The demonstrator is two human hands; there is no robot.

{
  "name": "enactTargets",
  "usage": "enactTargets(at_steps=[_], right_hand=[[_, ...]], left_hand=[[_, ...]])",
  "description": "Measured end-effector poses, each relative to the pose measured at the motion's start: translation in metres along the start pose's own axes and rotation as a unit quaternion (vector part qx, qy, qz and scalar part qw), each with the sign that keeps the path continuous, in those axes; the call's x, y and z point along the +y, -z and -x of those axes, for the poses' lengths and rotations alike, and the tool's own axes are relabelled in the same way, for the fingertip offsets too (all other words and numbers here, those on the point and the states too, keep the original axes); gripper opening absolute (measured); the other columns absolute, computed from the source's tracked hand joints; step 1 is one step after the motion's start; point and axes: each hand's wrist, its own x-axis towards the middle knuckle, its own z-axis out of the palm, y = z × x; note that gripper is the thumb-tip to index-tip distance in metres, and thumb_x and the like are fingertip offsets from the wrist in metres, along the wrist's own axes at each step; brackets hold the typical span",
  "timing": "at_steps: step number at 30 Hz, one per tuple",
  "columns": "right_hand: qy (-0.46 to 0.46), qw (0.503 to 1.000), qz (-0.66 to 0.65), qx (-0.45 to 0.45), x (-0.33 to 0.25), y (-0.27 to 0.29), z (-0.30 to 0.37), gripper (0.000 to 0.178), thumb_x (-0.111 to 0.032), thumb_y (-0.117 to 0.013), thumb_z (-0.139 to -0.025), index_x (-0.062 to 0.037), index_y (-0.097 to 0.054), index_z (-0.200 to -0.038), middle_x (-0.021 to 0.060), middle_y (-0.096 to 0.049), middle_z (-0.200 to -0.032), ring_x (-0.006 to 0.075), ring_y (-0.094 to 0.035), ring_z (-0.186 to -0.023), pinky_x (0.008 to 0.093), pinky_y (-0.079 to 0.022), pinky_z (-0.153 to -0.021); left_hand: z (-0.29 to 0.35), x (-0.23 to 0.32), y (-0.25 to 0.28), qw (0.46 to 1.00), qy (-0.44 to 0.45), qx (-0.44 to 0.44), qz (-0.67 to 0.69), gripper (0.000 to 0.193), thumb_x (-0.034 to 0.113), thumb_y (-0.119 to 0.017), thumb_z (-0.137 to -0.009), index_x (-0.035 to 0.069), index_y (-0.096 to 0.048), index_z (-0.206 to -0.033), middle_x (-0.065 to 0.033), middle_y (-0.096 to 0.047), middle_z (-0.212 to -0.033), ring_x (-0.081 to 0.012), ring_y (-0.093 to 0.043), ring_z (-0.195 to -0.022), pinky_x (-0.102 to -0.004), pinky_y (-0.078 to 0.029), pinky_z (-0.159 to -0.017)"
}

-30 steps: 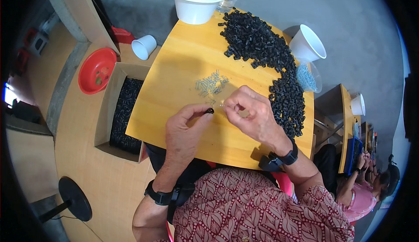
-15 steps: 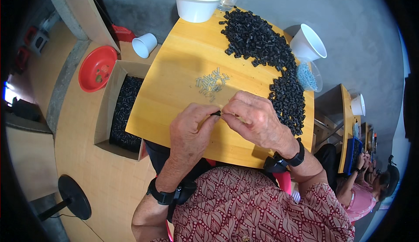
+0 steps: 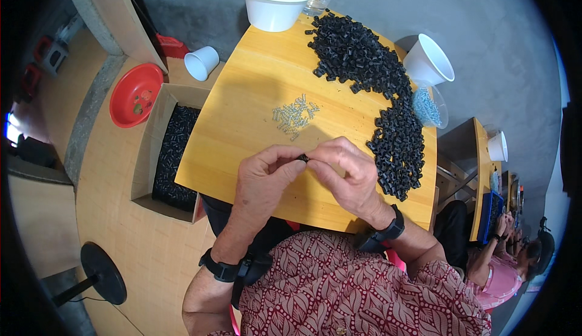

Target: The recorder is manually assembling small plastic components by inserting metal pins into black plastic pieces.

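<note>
Between the thumb and forefinger of my left hand [image 3: 260,181] is a small black plastic part [image 3: 302,158], held over the front of the wooden table. My right hand [image 3: 347,172] pinches at the same spot, its fingertips meeting the part from the right; anything small inside that pinch is hidden. Just beyond my hands lies a small pile of tiny silvery metal pieces [image 3: 295,116], which look like springs or screws. A large heap of similar black plastic parts [image 3: 354,51] spreads along the table's right side, close to my right hand.
White tubs [image 3: 276,6] and a tilted white tub [image 3: 428,60] stand at the table's far and right edges, beside a clear cup of bluish pieces [image 3: 428,107]. A carton of black parts [image 3: 173,154] and a red basin [image 3: 134,96] sit left. Another person [image 3: 497,269] works at right.
My right hand has turned and shifted slightly down and left, its fingers now closing against the black part. My left hand stays almost in place. Some nearby black parts in the heap have shifted.
</note>
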Motion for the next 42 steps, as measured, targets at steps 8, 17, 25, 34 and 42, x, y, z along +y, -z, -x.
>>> enactTargets(at_steps=[8, 17, 25, 34, 42], right_hand=[[0.061, 0.995, 0.065, -0.039, 0.002, 0.007, 0.001, 0.026, 0.007, -0.068, -0.082, 0.0034, -0.068, -0.107, 0.0148, -0.067, -0.096, 0.0284, -0.067, -0.084, 0.0342, -0.055, -0.072], [0.007, 0.999, -0.019, -0.032, 0.005, 0.006, 0.0, 0.023, 0.008, -0.068, -0.081, 0.0004, -0.067, -0.103, 0.0137, -0.065, -0.094, 0.0279, -0.065, -0.079, 0.0327, -0.054, -0.069], [0.115, 0.988, 0.1, 0.003, 0.008, 0.004, 0.002, 0.027, 0.006, -0.071, -0.076, 0.0016, -0.067, -0.102, 0.014, -0.064, -0.097, 0.0285, -0.064, -0.08, 0.0347, -0.053, -0.07], [0.115, 0.972, 0.193, -0.075, 0.029, 0.066, -0.035, 0.022, -0.009, -0.066, -0.083, 0.0017, -0.067, -0.102, 0.0157, -0.063, -0.097, 0.0316, -0.065, -0.089, 0.0398, -0.055, -0.082], [-0.04, 0.871, 0.467, -0.147, 0.109, 0.111, -0.053, 0.056, -0.038, -0.054, -0.099, 0.0, -0.048, -0.14, 0.0257, -0.048, -0.143, 0.0426, -0.045, -0.133, 0.049, -0.041, -0.108]], left_hand=[[-0.001, -0.002, 0.0, 1.0, 0.015, 0.007, 0.002, 0.017, 0.005, -0.069, -0.091, -0.003, -0.071, -0.106, -0.0017, -0.071, -0.096, -0.0072, -0.063, -0.088, -0.0218, -0.051, -0.08], [0.002, -0.005, -0.004, 0.992, -0.051, 0.035, -0.114, 0.016, 0.006, -0.071, -0.09, -0.002, -0.071, -0.104, -0.0045, -0.073, -0.095, -0.0087, -0.066, -0.089, -0.0241, -0.052, -0.081], [-0.001, 0.002, -0.01, 0.999, -0.015, 0.008, -0.032, 0.014, 0.005, -0.071, -0.09, -0.003, -0.071, -0.102, -0.0016, -0.071, -0.093, -0.0065, -0.063, -0.086, -0.0214, -0.051, -0.079], [0.002, -0.001, -0.001, 1.0, -0.003, 0.024, -0.02, 0.016, 0.002, -0.069, -0.091, -0.003, -0.068, -0.106, -0.0013, -0.068, -0.099, -0.0076, -0.062, -0.09, -0.022, -0.05, -0.083], [-0.002, 0.001, -0.003, 0.998, -0.003, 0.054, -0.03, 0.014, 0.0, -0.067, -0.092, -0.003, -0.067, -0.105, -0.0023, -0.068, -0.099, -0.0088, -0.062, -0.09, -0.0231, -0.05, -0.085]])
